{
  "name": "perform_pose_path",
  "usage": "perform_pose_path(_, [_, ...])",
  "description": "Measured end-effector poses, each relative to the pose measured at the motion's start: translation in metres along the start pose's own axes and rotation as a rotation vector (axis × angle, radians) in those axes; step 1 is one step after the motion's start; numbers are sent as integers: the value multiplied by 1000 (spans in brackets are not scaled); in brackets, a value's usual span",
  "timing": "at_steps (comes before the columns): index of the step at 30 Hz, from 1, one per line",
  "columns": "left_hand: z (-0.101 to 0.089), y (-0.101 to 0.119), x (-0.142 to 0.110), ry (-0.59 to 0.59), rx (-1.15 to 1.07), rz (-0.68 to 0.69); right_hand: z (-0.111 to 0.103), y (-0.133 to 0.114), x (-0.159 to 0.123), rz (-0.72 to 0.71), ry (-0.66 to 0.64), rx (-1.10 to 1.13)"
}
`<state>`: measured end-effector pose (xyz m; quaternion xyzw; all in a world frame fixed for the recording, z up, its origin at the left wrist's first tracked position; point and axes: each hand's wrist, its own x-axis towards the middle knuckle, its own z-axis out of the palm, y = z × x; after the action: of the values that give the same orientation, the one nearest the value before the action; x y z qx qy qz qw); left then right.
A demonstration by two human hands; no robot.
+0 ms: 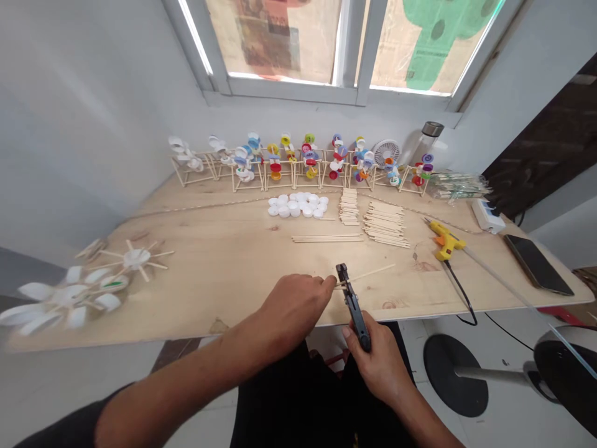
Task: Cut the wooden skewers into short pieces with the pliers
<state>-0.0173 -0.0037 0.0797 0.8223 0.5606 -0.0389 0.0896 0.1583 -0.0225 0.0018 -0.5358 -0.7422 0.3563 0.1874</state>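
My right hand point(380, 358) is closed around the handles of dark pliers point(355, 314), which point up and away from me over the table's front edge. My left hand point(298, 308) pinches one end of a thin wooden stick point(373, 272). The stick passes through the jaws of the pliers, and its far end reaches out to the right above the tabletop. Whether the jaws are fully closed on it is too small to tell. Just beyond my hands lie a few long wooden sticks point(326, 238) side by side.
White bottle caps point(293, 205), short sticks point(348, 207) and a larger stick pile point(385, 224) lie mid-table. Stick frames with coloured cap wheels point(310, 155) line the back. A yellow glue gun point(445, 239) and phone point(538, 264) are right; white-cap wheels point(69, 295) sit left.
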Motion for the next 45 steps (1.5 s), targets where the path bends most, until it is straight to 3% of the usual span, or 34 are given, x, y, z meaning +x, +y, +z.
perform_pose_path(4, [14, 4, -3, 198, 31, -93, 0, -6, 8, -18, 21, -31])
perform_pose_path(12, [23, 1, -2, 512, 124, -133, -2, -24, 17, -86, 93, -170])
perform_pose_path(18, [23, -13, 5, 474, 179, -156, 8, -25, 34, -171, 122, -245])
perform_pose_path(23, [27, -25, 8, 444, 182, -150, 13, -23, 42, -157, 94, -248])
perform_pose_path(33, [31, -35, 19, 611, 163, -70, 18, -18, 50, -191, 115, -165])
perform_pose_path(45, [35, -45, 29, 677, 109, -1, 26, -14, 53, -234, 169, -192])
